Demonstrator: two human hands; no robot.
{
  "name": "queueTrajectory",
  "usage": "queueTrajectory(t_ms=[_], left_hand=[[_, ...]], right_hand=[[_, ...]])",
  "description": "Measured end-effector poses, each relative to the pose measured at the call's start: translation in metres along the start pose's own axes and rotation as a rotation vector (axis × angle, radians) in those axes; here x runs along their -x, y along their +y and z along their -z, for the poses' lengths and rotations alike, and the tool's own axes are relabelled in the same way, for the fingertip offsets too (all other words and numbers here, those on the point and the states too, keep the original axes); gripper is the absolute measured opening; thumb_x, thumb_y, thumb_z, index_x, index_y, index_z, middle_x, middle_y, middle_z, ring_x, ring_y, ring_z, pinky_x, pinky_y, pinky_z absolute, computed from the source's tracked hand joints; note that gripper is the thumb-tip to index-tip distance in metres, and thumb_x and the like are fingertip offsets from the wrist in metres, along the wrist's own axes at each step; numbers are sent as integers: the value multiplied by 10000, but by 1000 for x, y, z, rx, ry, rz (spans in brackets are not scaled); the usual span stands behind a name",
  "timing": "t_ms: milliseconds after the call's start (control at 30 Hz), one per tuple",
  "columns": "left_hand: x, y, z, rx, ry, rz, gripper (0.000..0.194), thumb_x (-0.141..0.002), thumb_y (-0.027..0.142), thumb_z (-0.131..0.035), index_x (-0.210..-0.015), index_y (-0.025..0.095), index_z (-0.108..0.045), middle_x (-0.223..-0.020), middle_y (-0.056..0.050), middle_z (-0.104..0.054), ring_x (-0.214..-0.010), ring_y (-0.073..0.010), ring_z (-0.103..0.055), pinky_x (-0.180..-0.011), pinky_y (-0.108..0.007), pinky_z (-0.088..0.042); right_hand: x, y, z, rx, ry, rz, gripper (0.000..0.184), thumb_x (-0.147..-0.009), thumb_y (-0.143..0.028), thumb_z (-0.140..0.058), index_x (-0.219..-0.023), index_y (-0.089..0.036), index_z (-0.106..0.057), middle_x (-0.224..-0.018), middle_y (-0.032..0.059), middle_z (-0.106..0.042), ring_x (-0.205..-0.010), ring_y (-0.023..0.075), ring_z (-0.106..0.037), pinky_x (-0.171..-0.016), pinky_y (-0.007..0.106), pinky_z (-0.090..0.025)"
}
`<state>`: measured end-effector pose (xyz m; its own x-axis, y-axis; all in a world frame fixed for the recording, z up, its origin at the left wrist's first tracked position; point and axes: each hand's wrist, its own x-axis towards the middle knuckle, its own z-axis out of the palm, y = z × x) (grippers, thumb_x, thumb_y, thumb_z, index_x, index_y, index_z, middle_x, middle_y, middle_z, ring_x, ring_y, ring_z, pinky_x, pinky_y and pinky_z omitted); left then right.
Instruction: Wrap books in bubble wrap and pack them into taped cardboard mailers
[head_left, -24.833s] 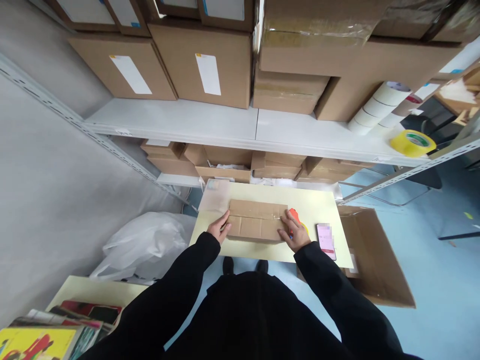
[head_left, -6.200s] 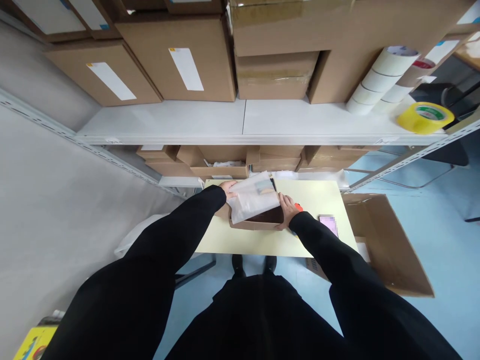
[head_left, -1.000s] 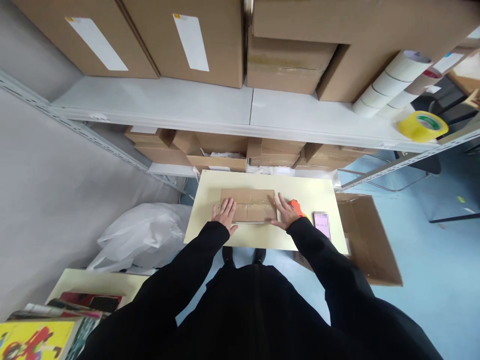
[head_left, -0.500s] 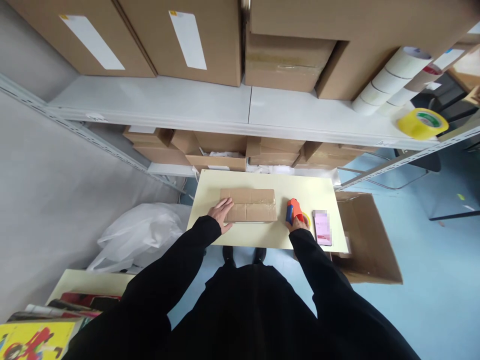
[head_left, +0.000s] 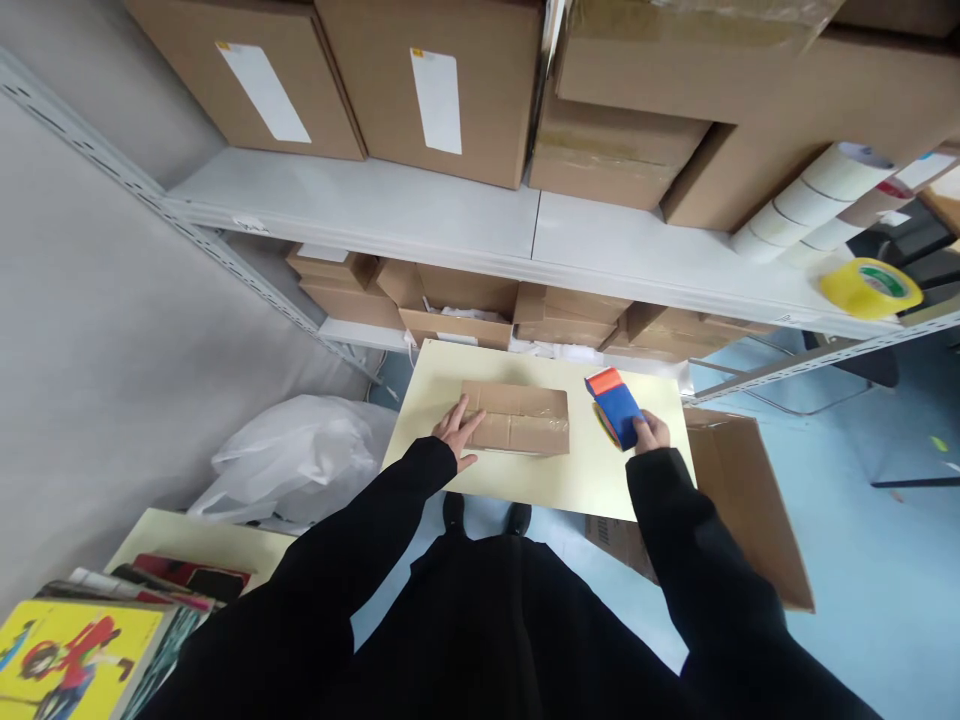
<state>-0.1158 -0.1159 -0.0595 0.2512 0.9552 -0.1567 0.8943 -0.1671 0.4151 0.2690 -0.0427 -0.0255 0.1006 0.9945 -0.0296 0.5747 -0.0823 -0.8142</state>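
Tape dispenser [head_left: 616, 408], blue & orange w/ a bit of yellow along its left edge, is in the R hand [head_left: 651, 433], at the right part of the table [head_left: 525, 480]. R fingers are closed round its near end, pinching the blue body; it slants far-left, orange end farthest. Can't tell if it touches the table. Cardboard box [head_left: 517, 420], long & low, lies on the table left of center, flaps meeting at a lengthwise seam, shiny clear tape [head_left: 553, 424] toward its right end. L hand [head_left: 455, 432] is at the box's left end: fingers spread, some over the top, thumb apart by the near edge. Box & dispenser well apart, w/ bare table btwn.

Far side: shelf unit [head_left: 465, 205] w/ big brown cartons [head_left: 491, 110] up top, 2 w/ white labels [head_left: 437, 100]; white tape rolls [head_left: 810, 205] & a yellow tape roll [head_left: 870, 288] at its right end. Smaller boxes [head_left: 457, 325] sit on the lower level. Left: white plastic bag [head_left: 300, 450]. Near left: books [head_left: 82, 650], yellow cover on top. Right: large open carton [head_left: 750, 510] on the blue floor [head_left: 862, 510].
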Motion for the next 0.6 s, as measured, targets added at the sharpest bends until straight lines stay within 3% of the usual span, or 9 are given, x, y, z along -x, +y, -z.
queueTrajectory(t_ms=[100,200,300,467,533,600], left_hand=[[-1,-1,2,-2,1,-11,905,-594,292,-697,-1369,289,-228,-1475,-52,69,-1307,-330,-157,-993,-437,-304],[-2,1,7,-22,-28,9,895,-603,297,-693,-1367,307,-228,-1476,-51,57,-1299,-330,-182,-985,-442,-310],[-1,4,11,-39,-66,50,872,-620,313,-680,-1362,342,-222,-1480,-37,30,-1305,-328,-165,-978,-464,-306],[4,9,22,2,-67,108,883,-563,385,-712,-1338,328,-292,-1479,-43,-49,-1317,-332,-123,-1018,-517,-200],[4,15,28,89,31,146,791,-553,456,-705,-1271,289,-417,-1460,-59,-159,-1316,-340,-126,-1032,-552,-120],[-3,26,33,303,170,197,622,-625,477,-649,-1180,233,-512,-1395,-87,-318,-1294,-312,-223,-1045,-517,-148]], right_hand=[[-16,-47,-8,-142,-156,129,387,-727,-481,-458,-478,-205,-351,-441,-46,-260,-444,89,-261,-426,249,-206],[-26,-77,-27,-159,-351,161,441,-703,-524,-505,-451,-196,-353,-440,-55,-245,-432,74,-235,-422,243,-190],[-29,-81,-41,-132,-457,102,462,-678,-560,-528,-446,-188,-383,-431,-55,-272,-426,72,-253,-425,242,-202],[-31,-72,-48,-139,-465,35,475,-646,-601,-540,-460,-178,-429,-429,-50,-321,-429,77,-292,-431,242,-230],[-32,-71,-49,-125,-492,50,478,-654,-604,-532,-464,-176,-434,-434,-48,-328,-433,78,-296,-433,241,-237],[-33,-72,-50,-91,-521,69,478,-657,-605,-530,-468,-176,-441,-435,-48,-328,-438,79,-298,-436,239,-243]])
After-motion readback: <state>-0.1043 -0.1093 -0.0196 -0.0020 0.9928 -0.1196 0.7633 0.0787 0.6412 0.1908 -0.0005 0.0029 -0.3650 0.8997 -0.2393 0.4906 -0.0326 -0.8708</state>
